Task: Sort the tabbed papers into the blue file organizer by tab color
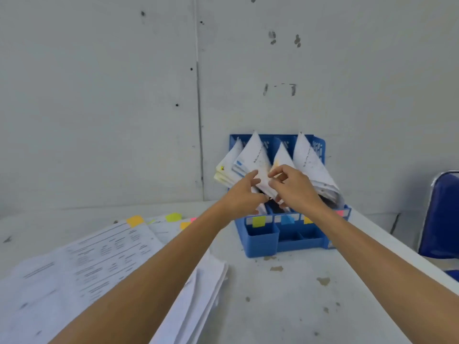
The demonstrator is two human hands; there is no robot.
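now the right hand [295,187] pinches a paper [258,157] in the blue file organizer [260,242] at the counter's [285,306] far edge. the left hand [243,192] steadies it with straight fingers. pushed in crooked, it may crumple.

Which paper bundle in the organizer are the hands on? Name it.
The white paper bundle with the blue tab, second from left, between left hand and right hand.

Blue file organizer [260,240]: one. Paper bundles [310,160] standing inside: four. Front labels [258,221]: four. Loose paper pile [87,269]: one. Chair [442,219]: one.
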